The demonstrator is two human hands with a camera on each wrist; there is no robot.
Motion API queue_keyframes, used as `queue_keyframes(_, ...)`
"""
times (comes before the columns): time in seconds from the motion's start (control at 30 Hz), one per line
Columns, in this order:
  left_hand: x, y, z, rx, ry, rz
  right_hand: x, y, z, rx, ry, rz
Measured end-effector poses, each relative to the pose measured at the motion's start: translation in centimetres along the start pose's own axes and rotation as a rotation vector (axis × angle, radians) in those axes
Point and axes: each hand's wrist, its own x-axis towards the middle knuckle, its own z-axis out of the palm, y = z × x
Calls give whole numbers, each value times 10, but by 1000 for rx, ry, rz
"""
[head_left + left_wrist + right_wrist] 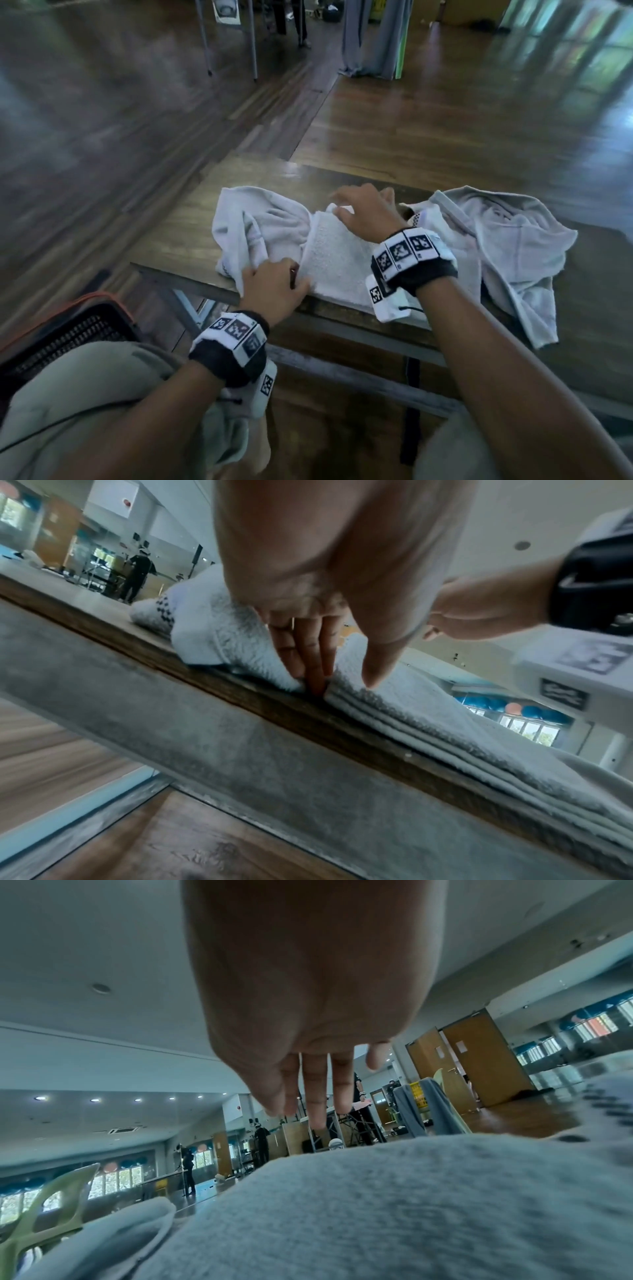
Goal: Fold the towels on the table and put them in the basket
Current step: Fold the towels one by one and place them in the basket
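Note:
A folded white towel (pixel 337 263) lies mid-table, its near end at the front edge. My left hand (pixel 291 277) is at its near left corner: straight fingers (pixel 313 666) stand on the table (pixel 185 222) against the stacked layers (pixel 428 723), the thumb resting on top. My right hand (pixel 346 205) hovers over the towel's far end with fingers spread and straight (pixel 316 1110), holding nothing. A crumpled towel (pixel 253 226) lies just left of the folded one. Another crumpled towel (pixel 507 246) sprawls to the right. The black mesh basket (pixel 68 329) with an orange rim stands on the floor at lower left.
The table's metal frame (pixel 240 750) runs under the front edge. Grey-green cloth (pixel 85 394) on my lap covers part of the basket. Far off on the wooden floor (pixel 479 120) stand chairs, stands and people.

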Motion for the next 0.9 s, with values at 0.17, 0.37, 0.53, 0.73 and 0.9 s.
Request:
queue_keyframes(0.17, 4, -1, 3, -86, -49, -63, 30, -19, 24, -63, -172, 34)
queue_keyframes(0.37, 0, -4, -9, -165, -39, -23, 30, -15, 15, 1, -128, 15)
queue_keyframes(0.53, 4, 0, -50, -342, 250, 69, 15, -12, -28, 329, 118, -12)
queue_keyframes(0.73, -6, 27, -70, -407, 455, 269, -22, 23, -67, 445, 180, -7)
queue_keyframes(0.9, -27, 67, -34, -378, 280, 565, -78, 78, -69, 514, 18, 93)
